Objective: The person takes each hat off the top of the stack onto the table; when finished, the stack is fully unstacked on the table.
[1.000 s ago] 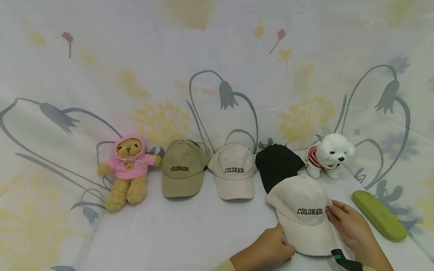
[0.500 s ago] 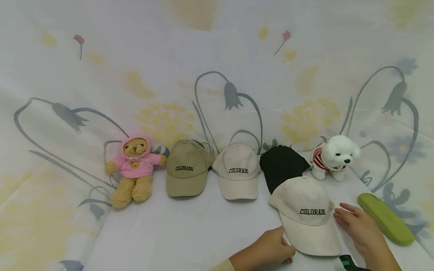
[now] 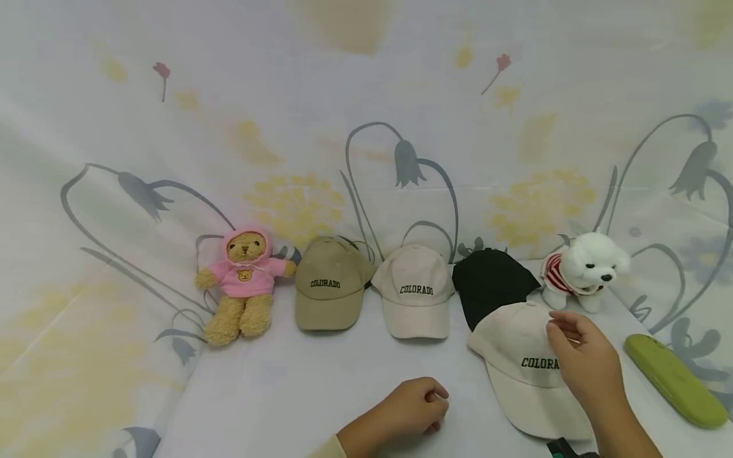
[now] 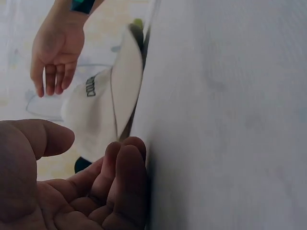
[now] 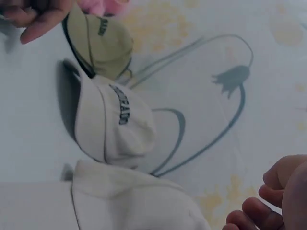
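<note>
A cream cap (image 3: 509, 343) lettered COLORADO lies at the front right, its crown overlapping a black cap (image 3: 492, 280). My right hand (image 3: 590, 359) hovers above that cream cap with relaxed fingers, hiding the end of its lettering. In the left wrist view, the same hand (image 4: 57, 57) hangs apart from the crown and grips nothing. To the left of the cap's brim, my left hand (image 3: 409, 407) is low over the table, fingers loosely bent and holding nothing. Behind it stand another cream cap (image 3: 415, 273) and a khaki cap (image 3: 329, 273), brims facing me.
A teddy bear (image 3: 246, 286) in a pink hoodie sits at the left end of the row. At the right are a white toy dog (image 3: 595, 264) in a striped top and a green oblong case (image 3: 676, 381). Flower-printed cloth hangs behind the white table (image 3: 298, 381).
My left hand has let go of the front cream cap's brim and drawn away leftward. My right hand has left the cap's side and risen above its crown. The view has swung slightly left.
</note>
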Available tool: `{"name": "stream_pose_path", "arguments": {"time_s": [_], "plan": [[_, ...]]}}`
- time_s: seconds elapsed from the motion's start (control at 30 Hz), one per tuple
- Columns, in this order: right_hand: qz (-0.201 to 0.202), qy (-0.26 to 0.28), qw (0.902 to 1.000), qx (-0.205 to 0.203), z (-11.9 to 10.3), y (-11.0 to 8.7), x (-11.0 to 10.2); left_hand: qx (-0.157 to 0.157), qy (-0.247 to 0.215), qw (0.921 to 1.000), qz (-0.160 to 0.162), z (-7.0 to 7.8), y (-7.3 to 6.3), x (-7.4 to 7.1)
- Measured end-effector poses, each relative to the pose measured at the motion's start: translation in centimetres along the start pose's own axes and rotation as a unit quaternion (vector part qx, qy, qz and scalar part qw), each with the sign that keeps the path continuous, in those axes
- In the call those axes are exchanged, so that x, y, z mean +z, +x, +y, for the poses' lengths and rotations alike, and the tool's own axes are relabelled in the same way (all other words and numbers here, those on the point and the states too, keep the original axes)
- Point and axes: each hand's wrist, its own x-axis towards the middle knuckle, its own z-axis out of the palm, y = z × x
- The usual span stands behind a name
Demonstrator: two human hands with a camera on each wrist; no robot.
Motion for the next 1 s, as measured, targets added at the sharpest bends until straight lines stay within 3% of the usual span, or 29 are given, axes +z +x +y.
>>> {"name": "stream_pose_path", "arguments": {"time_s": [0.1, 0.3, 0.47, 0.6, 0.8, 1.0], "plan": [[-0.063, 0.006, 0.996, -0.064, -1.8, 0.1, 1.4, 0.004, -0.009, 0.9995, 0.029, -1.2, -0.8, -1.9], [-0.172, 0.01, 0.9746, -0.143, -5.1, 0.1, 5.7, -0.013, -0.044, 0.9947, 0.091, -3.5, -2.5, -6.2], [-0.19, -0.004, 0.9553, -0.226, -6.9, 1.1, 10.0, -0.025, -0.071, 0.9829, 0.168, -4.8, -3.3, -9.9], [-0.202, -0.012, 0.9376, -0.282, -7.9, 2.4, 13.3, -0.041, -0.092, 0.9661, 0.238, -5.8, -3.9, -12.5], [-0.23, 0.004, 0.9341, -0.273, -9.6, 4.9, 17.2, -0.07, -0.115, 0.937, 0.322, -7.2, -4.1, -15.3], [-0.241, 0.014, 0.943, -0.229, -11.2, 6.5, 20.4, -0.101, -0.143, 0.9167, 0.359, -8.4, -3.9, -17.3]]}}
